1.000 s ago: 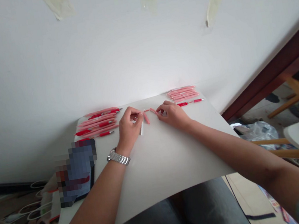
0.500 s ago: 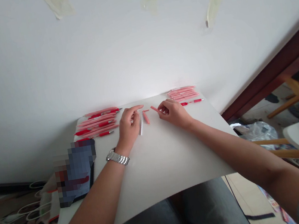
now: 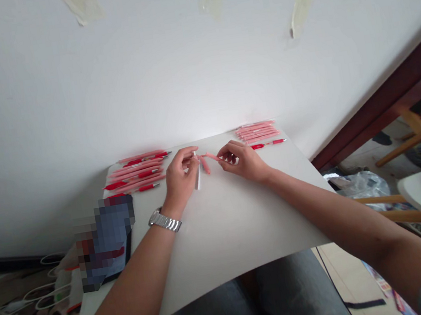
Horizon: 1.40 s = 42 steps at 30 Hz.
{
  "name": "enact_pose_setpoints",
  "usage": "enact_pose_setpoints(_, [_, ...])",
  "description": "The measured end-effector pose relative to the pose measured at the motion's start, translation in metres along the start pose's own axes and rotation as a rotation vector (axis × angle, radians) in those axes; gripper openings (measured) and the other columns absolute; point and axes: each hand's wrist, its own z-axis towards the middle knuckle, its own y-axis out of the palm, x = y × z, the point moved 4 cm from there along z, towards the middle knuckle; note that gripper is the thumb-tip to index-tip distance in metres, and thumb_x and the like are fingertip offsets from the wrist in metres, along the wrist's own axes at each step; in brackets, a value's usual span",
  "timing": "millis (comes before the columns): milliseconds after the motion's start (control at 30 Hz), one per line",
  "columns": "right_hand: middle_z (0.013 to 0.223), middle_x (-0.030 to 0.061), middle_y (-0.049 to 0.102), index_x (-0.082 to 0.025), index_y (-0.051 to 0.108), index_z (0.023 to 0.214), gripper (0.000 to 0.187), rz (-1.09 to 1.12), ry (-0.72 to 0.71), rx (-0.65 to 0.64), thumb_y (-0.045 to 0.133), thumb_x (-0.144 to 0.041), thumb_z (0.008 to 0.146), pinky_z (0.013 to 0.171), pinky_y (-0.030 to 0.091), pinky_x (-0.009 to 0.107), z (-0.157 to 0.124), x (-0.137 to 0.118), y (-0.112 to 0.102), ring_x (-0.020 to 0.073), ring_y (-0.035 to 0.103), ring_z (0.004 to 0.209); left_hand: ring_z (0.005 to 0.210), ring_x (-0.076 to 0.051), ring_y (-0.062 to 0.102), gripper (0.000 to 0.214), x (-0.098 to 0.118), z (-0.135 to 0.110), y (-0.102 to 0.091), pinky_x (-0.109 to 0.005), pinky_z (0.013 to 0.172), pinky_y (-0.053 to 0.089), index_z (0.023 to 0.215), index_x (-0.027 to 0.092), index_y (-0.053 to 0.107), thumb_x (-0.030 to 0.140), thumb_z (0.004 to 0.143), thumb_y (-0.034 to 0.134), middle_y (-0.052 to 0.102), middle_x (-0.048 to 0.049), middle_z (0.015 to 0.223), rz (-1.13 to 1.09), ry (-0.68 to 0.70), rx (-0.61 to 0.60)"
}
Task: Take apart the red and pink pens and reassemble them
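Tabletop (image 3: 225, 229), pale grey, stands against a white wall (image 3: 164, 69) and carries several small parts toward its far side. Right hand (image 3: 240, 160): the thumb and fingers are closed on the near end of a slim pink piece (image 3: 212, 156), whose free end points toward the left hand (image 3: 183, 174). Left hand: the index finger is extended, the remaining fingers are curled, and the fingertips sit at the upper part of a narrow white tube (image 3: 198, 182). The thumb partly masks this area, so it cannot be told whether the left hand grips the tube or only touches it. A second pink piece (image 3: 206, 165) lies tilted between the two hands, just beside the white tube. On the left side of the tabletop, a row of pink and red pens (image 3: 139, 175) is laid out, with several metal tips facing right. On the right side, a set of pink pens (image 3: 257, 132) lies in parallel near the wall; one red pen (image 3: 268, 143) lies in front of it, just beside the right hand. A dark flat object (image 3: 107, 237), largely pixelated, rests at the left edge of the tabletop. A metal-link wristwatch (image 3: 165, 220) is fitted to the left wrist.
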Motion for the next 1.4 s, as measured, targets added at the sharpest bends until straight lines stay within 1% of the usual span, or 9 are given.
enact_pose_setpoints(167, [0.097,0.0033,0.067,-0.022,0.07,0.102,0.011,0.032,-0.002,-0.01,0.069,-0.022,0.091,0.07,0.057,0.029,-0.001,0.003,0.002,0.0144,0.065,0.078,0.101,-0.023,0.08,0.026,0.001,0.0,0.002,-0.038,0.098,0.062,0.116,0.021,0.07,0.04,0.1,0.071,0.08,-0.0092,0.109,-0.097,-0.018,-0.007])
enact_pose_setpoints(300, [0.099,0.0031,0.068,-0.022,0.069,0.102,0.011,0.034,-0.007,-0.011,0.069,-0.021,0.091,0.07,0.056,0.03,-0.002,0.006,0.004,0.0145,0.065,0.079,0.102,-0.024,0.08,0.026,0.001,0.0,0.002,-0.037,0.097,0.062,0.112,0.02,0.069,0.043,0.1,0.071,0.08,-0.0091,0.108,-0.151,-0.037,-0.005])
enact_pose_setpoints(433, [0.097,0.0026,0.069,-0.023,0.068,0.102,0.013,0.029,0.0,-0.022,0.067,-0.019,0.09,0.07,0.054,0.029,-0.001,0.006,0.004,0.0152,0.065,0.08,0.1,-0.022,0.078,0.025,0.003,0.001,-0.001,-0.034,0.093,0.061,0.107,0.021,0.071,0.045,0.1,0.071,0.078,-0.007,0.105,-0.085,-0.015,0.023])
enact_pose_setpoints(600, [0.096,0.0026,0.069,-0.022,0.069,0.101,0.013,0.012,0.017,-0.022,0.068,-0.019,0.088,0.071,0.053,0.029,-0.001,0.006,0.004,0.0149,0.064,0.079,0.098,-0.021,0.076,0.025,0.001,0.001,-0.003,-0.032,0.09,0.06,0.107,0.021,0.074,0.045,0.099,0.072,0.079,-0.0062,0.104,-0.051,-0.002,0.05])
enact_pose_setpoints(833, [0.097,0.0025,0.069,-0.023,0.069,0.102,0.014,0.007,0.009,-0.02,0.068,-0.019,0.089,0.07,0.053,0.028,-0.002,0.007,0.005,0.015,0.064,0.081,0.098,-0.022,0.077,0.021,0.007,0.0,-0.001,-0.035,0.093,0.061,0.106,0.022,0.078,0.041,0.099,0.072,0.081,-0.0068,0.107,-0.023,-0.001,0.004])
enact_pose_setpoints(933, [0.098,0.003,0.07,-0.023,0.069,0.103,0.013,-0.013,0.019,-0.021,0.068,-0.02,0.09,0.071,0.054,0.029,-0.001,0.009,0.005,0.0157,0.065,0.081,0.097,-0.021,0.076,0.02,0.01,0.0,-0.001,-0.034,0.091,0.061,0.106,0.022,0.077,0.04,0.098,0.072,0.081,-0.0068,0.106,0.012,0.01,0.003])
enact_pose_setpoints(1100, [0.098,0.0032,0.07,-0.023,0.07,0.103,0.013,-0.014,0.015,-0.027,0.067,-0.021,0.091,0.072,0.054,0.029,-0.002,0.008,0.006,0.0156,0.065,0.082,0.093,-0.019,0.076,0.019,0.011,0.0,0.0,-0.032,0.088,0.061,0.101,0.021,0.075,0.04,0.097,0.074,0.08,-0.0055,0.1,0.0,0.021,0.008])
enact_pose_setpoints(1267, [0.098,0.0029,0.069,-0.023,0.07,0.104,0.014,0.006,0.006,-0.031,0.068,-0.02,0.09,0.073,0.055,0.029,-0.002,0.007,0.006,0.0156,0.065,0.082,0.086,-0.018,0.075,0.019,0.016,-0.001,0.0,-0.031,0.083,0.061,0.1,0.021,0.078,0.039,0.098,0.073,0.081,-0.0044,0.097,0.016,0.046,-0.018])
enact_pose_setpoints(1400, [0.098,0.0025,0.069,-0.023,0.071,0.104,0.014,0.021,-0.003,-0.032,0.068,-0.021,0.091,0.073,0.054,0.028,-0.002,0.007,0.006,0.0151,0.065,0.082,0.085,-0.019,0.075,0.021,0.019,-0.001,0.001,-0.03,0.081,0.061,0.103,0.022,0.081,0.041,0.099,0.072,0.081,-0.0045,0.095,0.01,0.062,-0.038])
